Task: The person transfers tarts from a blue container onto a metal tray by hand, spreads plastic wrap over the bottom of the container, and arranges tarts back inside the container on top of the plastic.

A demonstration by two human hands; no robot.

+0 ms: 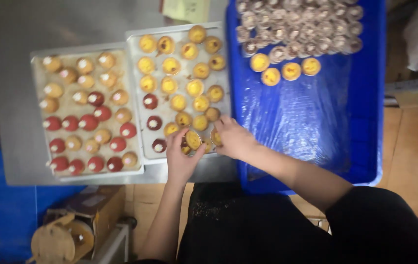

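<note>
we see the left hand [182,155] pinching a yellow tart [193,140] at the near edge of the right tray [138,98]. the right hand [233,138], at 3 o'clock of that tart, has fingers closed on a second tart [215,136]. at 9 o'clock lies the left tray [37,112] of red and tan pastries. the blue crate [365,98] sits at 2 o'clock.
</note>
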